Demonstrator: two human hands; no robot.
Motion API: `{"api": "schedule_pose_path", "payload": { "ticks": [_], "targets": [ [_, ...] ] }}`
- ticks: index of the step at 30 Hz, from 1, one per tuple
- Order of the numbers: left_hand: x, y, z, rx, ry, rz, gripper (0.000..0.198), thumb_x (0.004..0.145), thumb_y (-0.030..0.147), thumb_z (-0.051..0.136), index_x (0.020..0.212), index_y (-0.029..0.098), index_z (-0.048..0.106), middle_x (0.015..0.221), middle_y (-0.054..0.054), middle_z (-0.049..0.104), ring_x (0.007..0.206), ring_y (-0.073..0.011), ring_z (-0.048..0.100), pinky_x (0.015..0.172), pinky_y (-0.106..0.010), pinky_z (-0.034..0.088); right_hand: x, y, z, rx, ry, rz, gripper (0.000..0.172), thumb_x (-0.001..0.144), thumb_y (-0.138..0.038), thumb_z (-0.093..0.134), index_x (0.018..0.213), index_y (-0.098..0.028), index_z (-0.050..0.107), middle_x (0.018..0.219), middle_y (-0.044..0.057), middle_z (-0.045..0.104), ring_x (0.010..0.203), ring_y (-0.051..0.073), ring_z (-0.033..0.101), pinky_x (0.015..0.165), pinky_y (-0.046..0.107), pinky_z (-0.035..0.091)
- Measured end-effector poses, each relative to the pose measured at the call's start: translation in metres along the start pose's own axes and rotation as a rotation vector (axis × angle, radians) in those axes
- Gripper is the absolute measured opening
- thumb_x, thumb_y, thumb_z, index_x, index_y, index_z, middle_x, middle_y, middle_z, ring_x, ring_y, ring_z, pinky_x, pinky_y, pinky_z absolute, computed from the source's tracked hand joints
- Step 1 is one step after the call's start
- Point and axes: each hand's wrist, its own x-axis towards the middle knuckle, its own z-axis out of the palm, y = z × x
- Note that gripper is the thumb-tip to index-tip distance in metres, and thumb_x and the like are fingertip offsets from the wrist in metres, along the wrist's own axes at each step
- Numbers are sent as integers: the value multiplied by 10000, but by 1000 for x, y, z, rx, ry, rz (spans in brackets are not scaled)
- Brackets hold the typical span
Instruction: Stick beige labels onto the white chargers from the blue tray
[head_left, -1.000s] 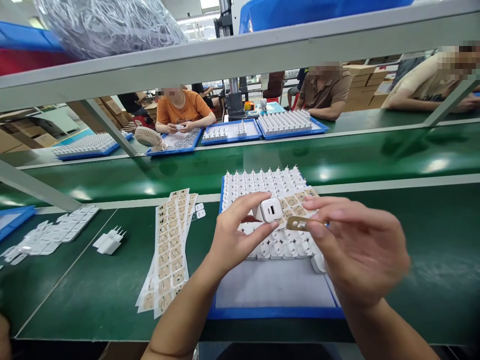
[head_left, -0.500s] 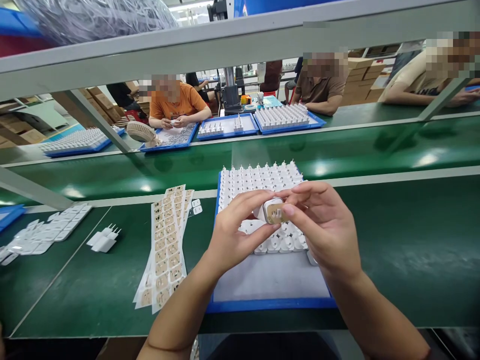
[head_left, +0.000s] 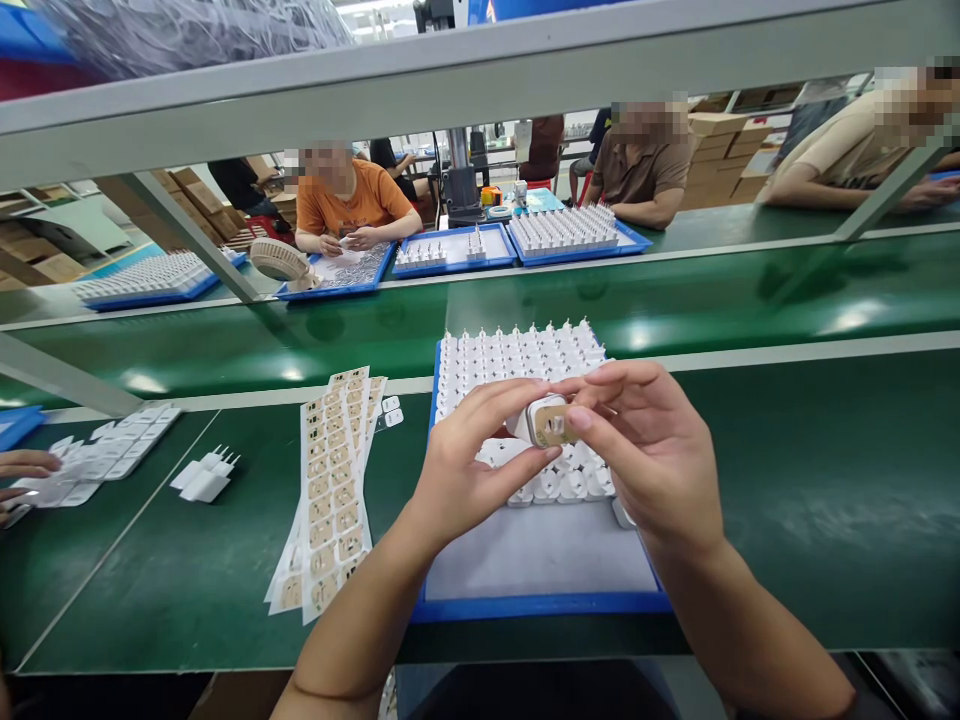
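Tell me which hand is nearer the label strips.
Left. The left hand, holding the charger, is just right of the strips; the right hand is farther right, on the charger's other side, above the tray.

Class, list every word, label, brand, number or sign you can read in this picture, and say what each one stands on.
No text can be read.
Tan sticker on the white charger, held between the left hand and right hand: marks blurred.
Sticker sheets on the green table: print too small.
Cardboard boxes at the back: no legible marking.
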Motion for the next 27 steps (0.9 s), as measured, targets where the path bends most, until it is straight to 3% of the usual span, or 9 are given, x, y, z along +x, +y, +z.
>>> {"api": "schedule_pose_path", "payload": {
  "ticks": [6, 15, 27],
  "targets": [
    [-2, 0, -1, 3, -5, -16, 467, 868, 243, 772, 1315, 261, 638, 1271, -68, 708, 1159, -202, 672, 736, -218, 644, 1, 2, 0, 25, 0, 4, 226, 893, -155, 751, 1059, -289, 678, 825, -24, 682, 946, 166, 697, 832, 273, 595],
    [-1, 0, -1, -3, -8, -25, 462, 870, 252, 771, 1313, 262, 641, 1270, -72, 707, 1158, -211, 674, 737, -228, 650, 1, 1, 1, -4, -4, 0, 225, 887, -155, 754, 1053, -287, 676, 932, -12, 704, 842, 143, 674, 819, 287, 601],
    [0, 1, -1, 28, -5, -7, 454, 874, 259, 764, 1312, 263, 641, 1272, -80, 707, 1165, -223, 677, 724, -238, 652, 1, -1, 2, -75, 20, 8, 212, 879, -197, 766, 1041, -282, 660, 877, -7, 694, 862, 170, 700, 826, 328, 627]
  ]
}}
